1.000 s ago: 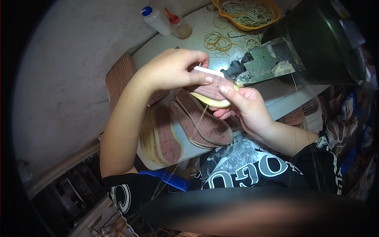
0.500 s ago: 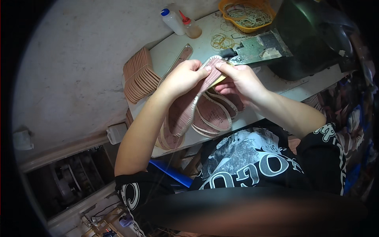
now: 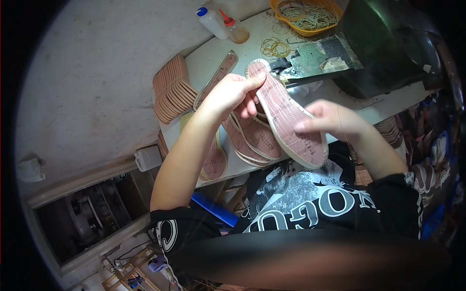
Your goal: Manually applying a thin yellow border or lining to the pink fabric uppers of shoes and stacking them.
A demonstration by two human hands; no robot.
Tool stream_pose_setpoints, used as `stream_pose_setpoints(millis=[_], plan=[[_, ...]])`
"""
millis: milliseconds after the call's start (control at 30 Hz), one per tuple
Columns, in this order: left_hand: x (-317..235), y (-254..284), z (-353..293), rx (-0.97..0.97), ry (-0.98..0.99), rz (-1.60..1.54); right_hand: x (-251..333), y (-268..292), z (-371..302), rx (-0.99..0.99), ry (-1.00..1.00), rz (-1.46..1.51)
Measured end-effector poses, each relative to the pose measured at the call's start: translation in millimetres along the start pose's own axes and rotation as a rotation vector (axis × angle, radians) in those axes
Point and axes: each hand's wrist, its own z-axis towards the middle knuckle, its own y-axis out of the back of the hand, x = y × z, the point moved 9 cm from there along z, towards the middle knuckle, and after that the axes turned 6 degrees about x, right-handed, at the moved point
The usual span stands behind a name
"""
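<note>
A pink checked insole (image 3: 289, 114) with a pale, pleated edge is held up over the table's near edge, its printed face showing. My left hand (image 3: 238, 97) pinches it near the narrow far end, thumb on top. My right hand (image 3: 330, 119) grips the long side by the wide near end, thumb on the face and fingers hidden beneath. Below and to the left, several similar insoles (image 3: 259, 138) overlap on the table, and one more insole (image 3: 214, 162) lies partly under my left forearm.
A banded stack of tan insoles (image 3: 171, 89) stands at the table's left. At the back are a blue-capped bottle (image 3: 212, 24), a red-tipped bottle (image 3: 238, 33) and a yellow basket (image 3: 310, 32) of rubber bands. A dark machine (image 3: 383, 48) with a green plate (image 3: 315, 60) occupies the right.
The held insole has swung round, its wide end now to the right and its printed face showing. My right hand has moved from the narrow end down toward the wide end.
</note>
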Motion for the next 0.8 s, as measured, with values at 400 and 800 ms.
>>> stream_pose_setpoints(millis=[400,800], plan=[[-15,54,17,-0.342,-0.180,0.015,8,10,19,-0.301,0.188,0.331],[118,71,-140,-1.248,-0.258,0.654,-35,-43,72,-0.345,0.268,-0.743]])
